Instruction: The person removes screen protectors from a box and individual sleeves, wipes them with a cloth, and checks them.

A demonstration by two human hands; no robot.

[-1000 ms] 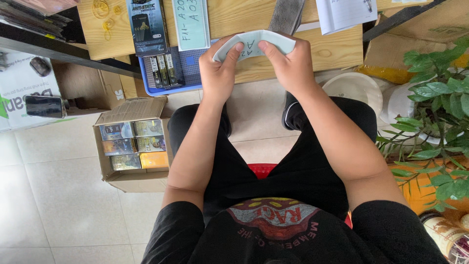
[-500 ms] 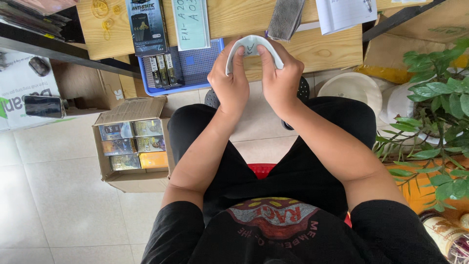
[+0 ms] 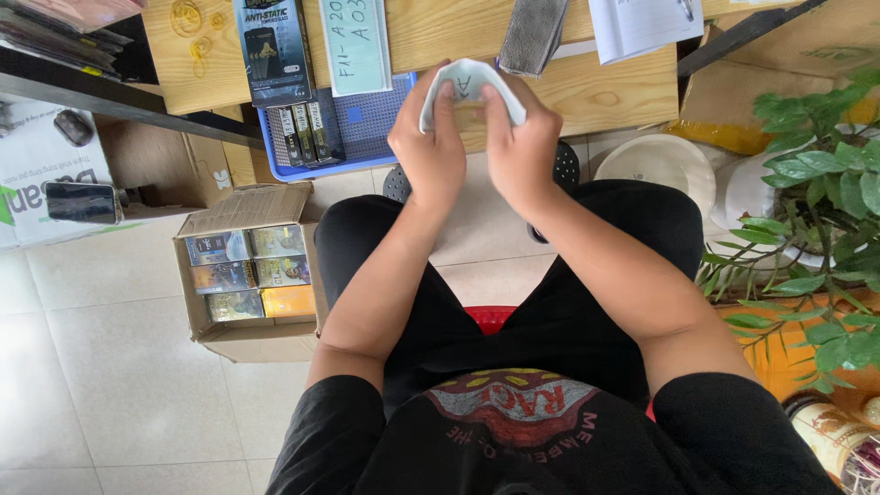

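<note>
On the wooden table (image 3: pixel 605 87) at 12 o'clock, a tall dark retail package (image 3: pixel 271 50) with a pictured device on its front lay flat at about 11 o'clock. Just beside it to the right lay a pale green rectangular label card (image 3: pixel 355 44) bearing handwriting. Below both, a blue perforated tray (image 3: pixel 367 124) overhung the table edge and held a row of narrow dark boxes (image 3: pixel 301 133) standing on end. A grey cloth-like strip (image 3: pixel 533 35) lay at 12 o'clock, and an open white booklet (image 3: pixel 644 25) at 1 o'clock. Yellow rubber bands (image 3: pixel 188 16) sat at the table's far left.

On the tiled floor at 9 o'clock stood an open cardboard box (image 3: pixel 247 275) packed with small flat packages in grey, olive and orange, arranged in two columns. A white printed carton (image 3: pixel 37 174) stood further left. A potted green plant (image 3: pixel 816 211) occupied 3 o'clock, with a white bowl (image 3: pixel 655 163) near it.

The thing in hand was a thin, pale, white-green flexible sheet (image 3: pixel 469 81), bowed into an arch, with handwriting faintly visible on it. It was held above the table's near edge, at 12 o'clock. The left hand (image 3: pixel 429 147) pinched its left edge, fingers closed on it; the right hand (image 3: pixel 521 142) clasped its right edge likewise.
</note>
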